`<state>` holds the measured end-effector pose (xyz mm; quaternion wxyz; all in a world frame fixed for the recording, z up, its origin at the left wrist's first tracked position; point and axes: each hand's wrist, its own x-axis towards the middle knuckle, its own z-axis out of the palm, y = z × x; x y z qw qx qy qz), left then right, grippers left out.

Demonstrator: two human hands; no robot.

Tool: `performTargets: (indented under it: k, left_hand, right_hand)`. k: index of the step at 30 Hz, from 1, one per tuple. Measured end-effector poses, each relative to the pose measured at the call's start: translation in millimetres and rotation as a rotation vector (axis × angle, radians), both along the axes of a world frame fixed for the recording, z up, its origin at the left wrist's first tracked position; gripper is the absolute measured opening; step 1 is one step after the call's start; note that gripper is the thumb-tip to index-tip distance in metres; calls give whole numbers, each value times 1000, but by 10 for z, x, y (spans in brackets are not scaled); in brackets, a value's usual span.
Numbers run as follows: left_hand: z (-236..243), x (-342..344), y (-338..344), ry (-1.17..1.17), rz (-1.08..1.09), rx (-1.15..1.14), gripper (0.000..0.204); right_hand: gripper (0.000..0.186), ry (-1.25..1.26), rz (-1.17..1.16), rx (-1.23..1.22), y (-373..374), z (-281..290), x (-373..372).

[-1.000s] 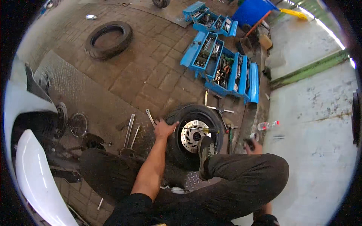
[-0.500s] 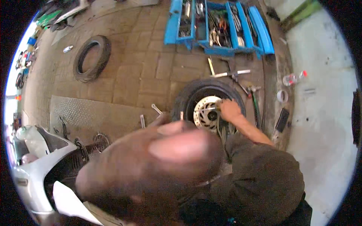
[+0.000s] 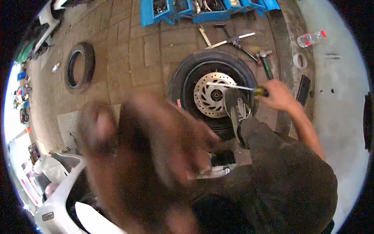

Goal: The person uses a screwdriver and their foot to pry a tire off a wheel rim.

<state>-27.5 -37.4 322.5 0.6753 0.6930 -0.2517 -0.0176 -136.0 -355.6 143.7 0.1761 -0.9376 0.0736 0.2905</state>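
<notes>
My right hand (image 3: 276, 94) is closed round the dark and yellow handle of a screwdriver (image 3: 233, 86). Its long metal shaft points left across the perforated brake disc (image 3: 200, 93) of a wheel lying flat. A black tyre (image 3: 181, 72) surrounds that wheel. My shoe (image 3: 236, 111) rests on the wheel's right side, beside the disc. Close to the camera and blurred, my left hand (image 3: 156, 136) has its thumb apart from its half-bent fingers, with nothing visible between them. It hides the floor at the lower left of the wheel.
A blue toolbox (image 3: 212, 16) stands open at the far side. A T-shaped tool (image 3: 233, 40) and a hammer (image 3: 266, 62) lie beyond the wheel. At right are a plastic bottle (image 3: 311, 39) and a tape roll (image 3: 300, 61). Another tyre (image 3: 89, 64) lies left, above a white motorcycle (image 3: 58, 206).
The screwdriver and my right hand have drawn to the right, off the disc's edge. My left hand has risen nearer the camera, its fingers spreading. The view has shifted, bringing the wheel closer.
</notes>
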Motion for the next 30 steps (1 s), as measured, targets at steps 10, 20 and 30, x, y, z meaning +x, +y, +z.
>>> performTargets:
  k: [10,20,30]
  left_hand:
    - [-3052,223,773,710,305,785,84]
    - [-3708,-370,1049,1391,332,291,112]
    - [-4188,-396,1278,1385,337,354,134]
  right_hand:
    - [28,-110,-66,279,539,-496,64]
    - [31,-179,62,288,780,-1021,234]
    - [33,-235,123,449,598,-1419,336]
